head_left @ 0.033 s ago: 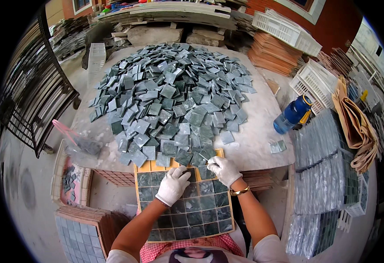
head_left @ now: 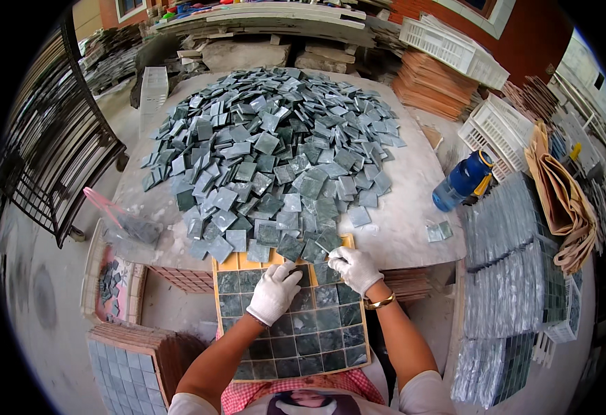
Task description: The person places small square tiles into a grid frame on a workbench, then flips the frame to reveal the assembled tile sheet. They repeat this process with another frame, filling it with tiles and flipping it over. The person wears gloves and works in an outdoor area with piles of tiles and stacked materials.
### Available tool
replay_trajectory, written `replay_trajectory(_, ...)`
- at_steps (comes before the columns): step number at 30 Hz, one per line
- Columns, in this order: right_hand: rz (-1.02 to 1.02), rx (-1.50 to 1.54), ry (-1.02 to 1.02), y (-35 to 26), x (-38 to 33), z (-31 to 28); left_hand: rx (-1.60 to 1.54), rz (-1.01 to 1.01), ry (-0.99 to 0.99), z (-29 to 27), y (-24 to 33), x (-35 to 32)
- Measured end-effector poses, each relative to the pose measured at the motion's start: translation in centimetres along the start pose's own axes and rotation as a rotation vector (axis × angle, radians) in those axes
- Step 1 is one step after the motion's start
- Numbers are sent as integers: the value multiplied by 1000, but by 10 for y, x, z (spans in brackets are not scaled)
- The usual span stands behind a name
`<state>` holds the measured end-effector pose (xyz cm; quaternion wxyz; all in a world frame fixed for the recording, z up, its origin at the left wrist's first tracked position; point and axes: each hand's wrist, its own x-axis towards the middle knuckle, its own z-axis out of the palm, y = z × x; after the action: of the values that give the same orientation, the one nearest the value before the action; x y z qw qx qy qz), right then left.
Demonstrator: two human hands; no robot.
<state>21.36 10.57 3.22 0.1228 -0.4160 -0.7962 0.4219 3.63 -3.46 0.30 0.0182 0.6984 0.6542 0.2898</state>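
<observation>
A yellow grid tray (head_left: 233, 261) leans from the table edge toward me, most of its squares filled with dark green stone tiles (head_left: 305, 324). My left hand (head_left: 275, 292), in a white glove, rests over the upper middle of the tray. Its fingers are stretched forward, slightly apart, touching the upper row; nothing shows in its grasp. At the tray's upper right, my gloved right hand (head_left: 355, 270) has thumb and fingers pinched at the edge of a green stone tile (head_left: 328, 240). The fingertips partly hide that contact. A large heap of loose tiles (head_left: 275, 149) reaches the tray's top edge.
A blue bottle (head_left: 462, 181) stands on the table's (head_left: 414, 235) right side. At the left lies a clear bag (head_left: 133, 228) with pink handles. Stacked tile sheets (head_left: 500, 297) flank me on the right, and filled trays (head_left: 126, 373) on the left. White crates (head_left: 494, 131) stand far right.
</observation>
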Motion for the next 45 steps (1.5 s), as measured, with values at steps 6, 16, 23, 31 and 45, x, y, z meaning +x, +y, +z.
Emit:
replay_trajectory(6, -39, -359, 104, -3, -11, 17, -70, -31, 60, 2, 8, -6)
replay_trajectory(16, -166, -394, 209, 1, -44, 43, -44, 27, 47, 7, 36, -11)
replay_trajectory(23, -203, -614, 375, 6, -35, 40, -22, 33, 61, 16, 33, 5)
replay_trajectory(31, -3, -435, 106, -8, -53, 21, -90, 23, 93, 22, 19, 26)
replay_trajectory(45, -235, -361, 282, 1, -16, 3, 23, 237, -146, 25, 40, 10)
